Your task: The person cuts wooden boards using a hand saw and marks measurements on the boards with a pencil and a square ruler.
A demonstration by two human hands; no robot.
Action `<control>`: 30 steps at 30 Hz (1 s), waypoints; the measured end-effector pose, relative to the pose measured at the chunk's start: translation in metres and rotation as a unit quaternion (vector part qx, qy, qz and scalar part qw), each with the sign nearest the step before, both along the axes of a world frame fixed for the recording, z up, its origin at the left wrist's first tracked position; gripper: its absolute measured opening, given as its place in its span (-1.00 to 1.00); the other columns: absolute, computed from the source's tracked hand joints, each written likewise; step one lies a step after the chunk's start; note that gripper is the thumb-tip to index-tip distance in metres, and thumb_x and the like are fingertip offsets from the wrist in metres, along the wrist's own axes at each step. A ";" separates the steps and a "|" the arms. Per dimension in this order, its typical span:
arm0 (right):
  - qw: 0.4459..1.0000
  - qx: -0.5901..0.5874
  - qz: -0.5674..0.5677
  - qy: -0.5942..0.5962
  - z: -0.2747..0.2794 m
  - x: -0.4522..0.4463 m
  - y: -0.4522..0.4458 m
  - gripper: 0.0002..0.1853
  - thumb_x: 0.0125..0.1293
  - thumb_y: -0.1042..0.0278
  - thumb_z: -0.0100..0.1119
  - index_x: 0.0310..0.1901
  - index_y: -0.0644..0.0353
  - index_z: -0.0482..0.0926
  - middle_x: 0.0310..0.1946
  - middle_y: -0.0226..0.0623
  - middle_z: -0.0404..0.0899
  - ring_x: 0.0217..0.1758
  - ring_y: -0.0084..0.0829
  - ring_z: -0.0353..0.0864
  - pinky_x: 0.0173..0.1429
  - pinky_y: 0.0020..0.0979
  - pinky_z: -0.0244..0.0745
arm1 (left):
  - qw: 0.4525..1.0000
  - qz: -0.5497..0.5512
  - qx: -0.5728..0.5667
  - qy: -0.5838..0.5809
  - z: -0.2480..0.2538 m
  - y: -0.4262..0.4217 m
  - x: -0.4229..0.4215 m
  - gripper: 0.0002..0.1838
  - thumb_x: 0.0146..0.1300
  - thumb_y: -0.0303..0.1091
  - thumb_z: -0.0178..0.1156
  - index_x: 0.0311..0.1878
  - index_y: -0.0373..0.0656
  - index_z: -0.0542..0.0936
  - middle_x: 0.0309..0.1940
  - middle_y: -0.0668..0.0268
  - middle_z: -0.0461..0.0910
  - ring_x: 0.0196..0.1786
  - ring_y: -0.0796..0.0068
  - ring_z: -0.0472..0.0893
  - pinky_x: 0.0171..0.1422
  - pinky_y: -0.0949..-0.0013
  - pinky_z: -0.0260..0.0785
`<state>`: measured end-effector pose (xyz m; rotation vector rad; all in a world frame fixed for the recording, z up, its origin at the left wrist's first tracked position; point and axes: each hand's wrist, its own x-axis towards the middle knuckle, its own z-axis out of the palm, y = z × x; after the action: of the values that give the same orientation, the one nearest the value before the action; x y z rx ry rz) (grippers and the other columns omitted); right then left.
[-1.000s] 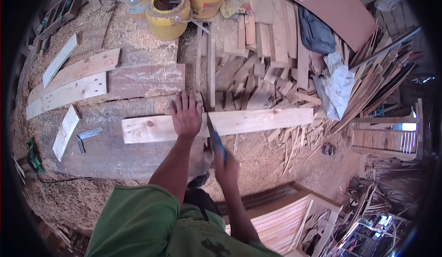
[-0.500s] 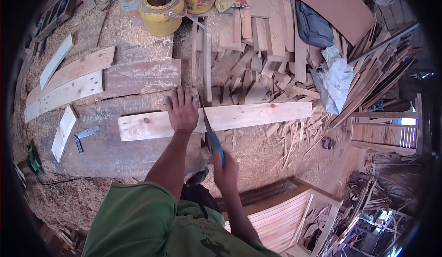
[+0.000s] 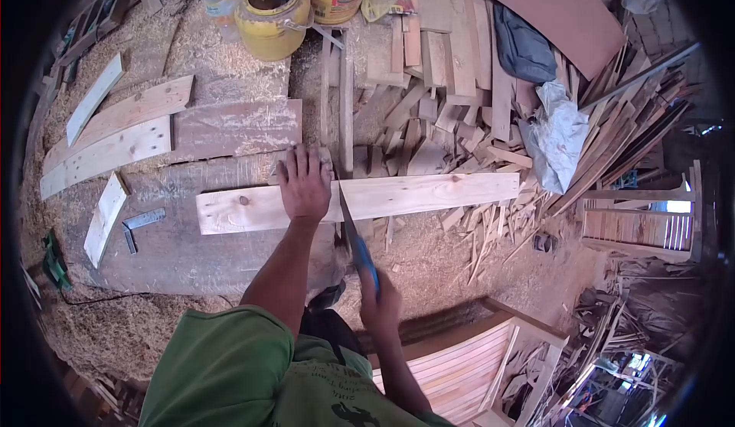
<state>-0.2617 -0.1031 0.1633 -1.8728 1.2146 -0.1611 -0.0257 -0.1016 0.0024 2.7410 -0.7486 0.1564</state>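
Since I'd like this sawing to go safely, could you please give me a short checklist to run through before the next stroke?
1. Left grip on the board: ok, palm down across it.
2. Right grip on the saw: ok, closed around its blue handle.
3. Left grip well clear of the saw: not ok, I'd judge; it sits close beside the blade.
4. Board's right end supported: cannot tell; it extends beyond the bench, over scrap wood.
5. Metal square off the board: ok, lying apart on the bench.
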 end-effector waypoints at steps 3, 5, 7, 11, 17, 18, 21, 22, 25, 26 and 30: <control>0.998 -0.030 -0.002 -0.061 0.017 -0.071 0.038 -0.55 0.67 0.03 0.15 0.13 0.34 0.73 -0.46 0.00 0.70 -0.42 -0.17 0.75 -0.28 -0.13 0.56 | 1.000 0.000 -0.005 -0.001 -0.002 -0.001 -0.001 -0.43 0.60 -0.02 0.10 0.54 -0.09 0.50 0.59 0.06 0.40 0.67 -0.06 0.31 0.72 -0.31 0.10; 0.999 -0.045 0.011 -0.026 -0.017 -0.035 0.018 -0.53 0.67 0.02 0.16 0.13 0.35 0.72 -0.46 0.04 0.69 -0.41 -0.14 0.75 -0.27 -0.12 0.57 | 1.000 0.005 -0.005 -0.006 -0.001 -0.003 0.005 -0.42 0.60 -0.02 0.11 0.54 -0.09 0.49 0.58 0.06 0.41 0.66 -0.06 0.33 0.71 -0.31 0.12; 0.999 -0.043 0.022 -0.018 -0.064 0.037 -0.022 -0.52 0.66 0.01 0.16 0.07 0.38 0.72 -0.47 0.10 0.67 -0.39 -0.03 0.78 -0.25 -0.08 0.57 | 1.000 0.004 -0.007 -0.007 -0.001 0.000 -0.002 -0.42 0.60 -0.02 0.11 0.55 -0.09 0.49 0.58 0.06 0.41 0.66 -0.06 0.33 0.70 -0.31 0.13; 0.996 -0.033 0.071 -0.038 -0.046 0.076 -0.041 -0.59 0.63 0.09 0.19 0.11 0.34 0.70 -0.31 0.24 0.73 -0.23 0.26 0.79 -0.17 0.07 0.63 | 1.000 -0.001 0.002 0.000 -0.003 0.008 -0.011 -0.41 0.60 -0.01 0.09 0.56 -0.09 0.48 0.60 0.10 0.41 0.67 -0.04 0.32 0.71 -0.30 0.11; 0.999 0.032 -0.020 -0.014 0.045 -0.079 0.042 -0.60 0.56 0.20 0.29 0.25 0.32 0.71 -0.31 0.00 0.81 -0.23 -0.23 0.92 -0.11 -0.21 0.74 | 1.000 -0.003 -0.005 -0.001 -0.002 0.000 0.000 -0.41 0.63 0.00 0.05 0.58 -0.08 0.45 0.63 0.07 0.36 0.69 -0.05 0.29 0.75 -0.30 0.05; 0.999 0.035 -0.001 0.020 0.036 -0.069 0.035 -0.60 0.56 0.20 0.28 0.25 0.32 0.70 -0.30 0.02 0.80 -0.22 -0.18 0.92 -0.11 -0.20 0.74 | 1.000 -0.002 -0.006 0.003 -0.001 -0.001 0.001 -0.42 0.64 -0.01 0.05 0.56 -0.09 0.47 0.62 0.05 0.37 0.69 -0.07 0.28 0.75 -0.30 0.04; 1.000 0.024 0.013 -0.005 -0.059 0.010 -0.007 -0.55 0.60 0.09 0.24 0.20 0.37 0.68 -0.27 0.19 0.77 -0.22 0.19 0.84 -0.14 0.04 0.69 | 1.000 -0.003 -0.007 0.009 -0.002 0.000 0.000 -0.44 0.64 -0.01 0.04 0.55 -0.09 0.48 0.61 0.05 0.38 0.69 -0.07 0.29 0.75 -0.30 0.05; 0.996 -0.054 0.046 -0.058 -0.074 0.054 -0.028 -0.55 0.62 0.08 0.22 0.18 0.37 0.68 -0.29 0.21 0.75 -0.26 0.25 0.81 -0.17 0.09 0.64 | 1.000 0.001 -0.019 -0.006 -0.001 0.000 -0.001 -0.44 0.64 -0.02 0.04 0.54 -0.10 0.49 0.61 0.04 0.39 0.68 -0.06 0.29 0.74 -0.30 0.06; 0.997 0.001 0.076 -0.021 -0.057 0.087 -0.047 -0.55 0.67 0.06 0.15 0.19 0.36 0.69 -0.25 0.19 0.77 -0.20 0.23 0.82 -0.13 0.01 0.66 | 1.000 -0.006 -0.006 0.011 0.001 0.002 0.000 -0.45 0.63 -0.04 0.05 0.53 -0.10 0.51 0.60 0.04 0.40 0.67 -0.07 0.31 0.73 -0.30 0.08; 0.997 0.025 0.066 -0.021 -0.044 0.078 -0.039 -0.54 0.68 0.05 0.14 0.19 0.36 0.69 -0.24 0.18 0.77 -0.19 0.21 0.82 -0.11 0.00 0.67 | 0.999 -0.013 -0.031 0.000 0.006 0.003 0.000 -0.45 0.62 -0.05 0.06 0.52 -0.11 0.52 0.59 0.04 0.41 0.66 -0.07 0.32 0.72 -0.30 0.08; 0.998 0.061 -0.003 0.018 0.037 -0.071 0.036 -0.50 0.68 0.01 0.14 0.26 0.35 0.69 -0.19 0.10 0.82 -0.11 0.05 0.89 -0.02 -0.06 0.71 | 1.000 -0.005 -0.012 -0.002 0.004 0.001 0.000 -0.44 0.62 -0.04 0.06 0.53 -0.12 0.50 0.58 0.04 0.41 0.66 -0.08 0.32 0.72 -0.30 0.08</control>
<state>-0.3330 -0.0670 0.2002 -1.7724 1.2276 -0.0550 -0.0260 -0.1010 0.0066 2.7139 -0.7570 0.1688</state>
